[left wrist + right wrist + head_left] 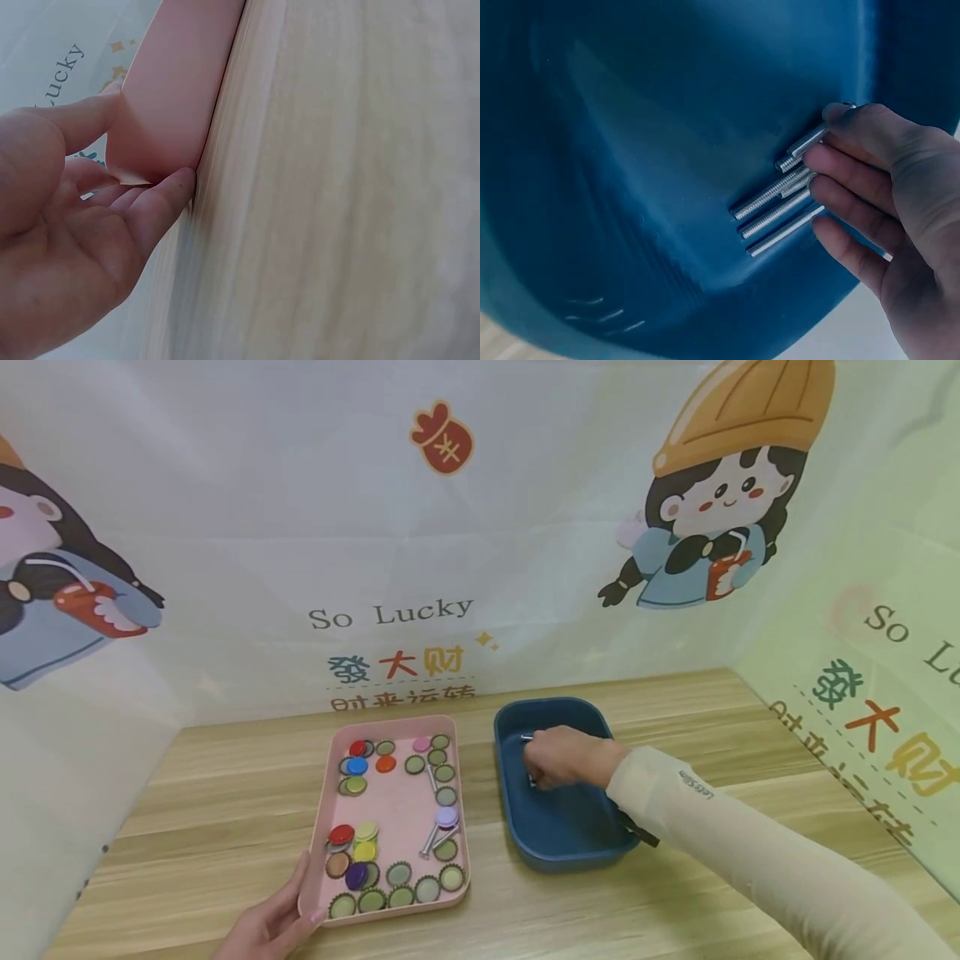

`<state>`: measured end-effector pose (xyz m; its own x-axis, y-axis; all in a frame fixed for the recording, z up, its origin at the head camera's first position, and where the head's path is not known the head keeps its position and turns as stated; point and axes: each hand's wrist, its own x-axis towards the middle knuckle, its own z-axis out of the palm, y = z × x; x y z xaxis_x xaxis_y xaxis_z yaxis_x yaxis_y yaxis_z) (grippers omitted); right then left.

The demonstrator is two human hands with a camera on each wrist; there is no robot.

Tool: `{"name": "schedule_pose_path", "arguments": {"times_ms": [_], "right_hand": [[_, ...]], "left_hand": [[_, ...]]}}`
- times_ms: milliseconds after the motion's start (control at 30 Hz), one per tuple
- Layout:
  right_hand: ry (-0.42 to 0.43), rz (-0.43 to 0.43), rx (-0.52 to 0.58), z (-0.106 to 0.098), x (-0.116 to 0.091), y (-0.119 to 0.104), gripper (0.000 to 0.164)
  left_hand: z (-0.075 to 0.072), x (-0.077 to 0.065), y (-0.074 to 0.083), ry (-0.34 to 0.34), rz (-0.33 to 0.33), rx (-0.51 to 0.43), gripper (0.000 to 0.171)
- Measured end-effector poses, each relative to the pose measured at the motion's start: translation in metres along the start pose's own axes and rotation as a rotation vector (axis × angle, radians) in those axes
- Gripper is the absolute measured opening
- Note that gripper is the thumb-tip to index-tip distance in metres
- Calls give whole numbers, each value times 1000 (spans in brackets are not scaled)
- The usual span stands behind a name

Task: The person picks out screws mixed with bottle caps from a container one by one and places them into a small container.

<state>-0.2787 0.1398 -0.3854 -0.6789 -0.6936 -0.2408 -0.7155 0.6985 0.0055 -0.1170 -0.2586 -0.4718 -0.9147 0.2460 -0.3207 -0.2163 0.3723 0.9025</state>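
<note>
My left hand grips the near left corner of a pink tray. In the left wrist view its thumb presses the tray wall and its fingertips reach under the corner. My right hand is down inside a deep blue bin. There its thumb and fingers pinch a silvery bolt, whose far end the hand hides. Several more threaded bolts lie side by side on the bin floor, under and beside the fingertips.
Bottle caps, coloured discs and a few bolts lie around the tray's sides. The tray stands left of the bin on a wood-grain table. Printed cloth hangs behind and at the sides.
</note>
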Motion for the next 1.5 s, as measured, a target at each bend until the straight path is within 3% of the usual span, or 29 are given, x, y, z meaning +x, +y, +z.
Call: {"name": "schedule_pose_path", "arguments": {"times_ms": [333,600,1167,1300,1500], "right_hand": [[32,-4,-88,6,3,-1,16],[-4,27,-123,6,4,-6,13],[39,24,-214,4,1,-8,7],[90,21,-235,1,0,-7,19],[209,-65,-153,-3,0,-8,27]], "left_hand": [[-1,1,-1,-14,10,-18,90],[1,0,1,-9,11,-29,89],[0,-2,11,24,-2,83,85],[1,-2,12,33,-1,92,84],[1,-2,11,35,11,112,83]]}}
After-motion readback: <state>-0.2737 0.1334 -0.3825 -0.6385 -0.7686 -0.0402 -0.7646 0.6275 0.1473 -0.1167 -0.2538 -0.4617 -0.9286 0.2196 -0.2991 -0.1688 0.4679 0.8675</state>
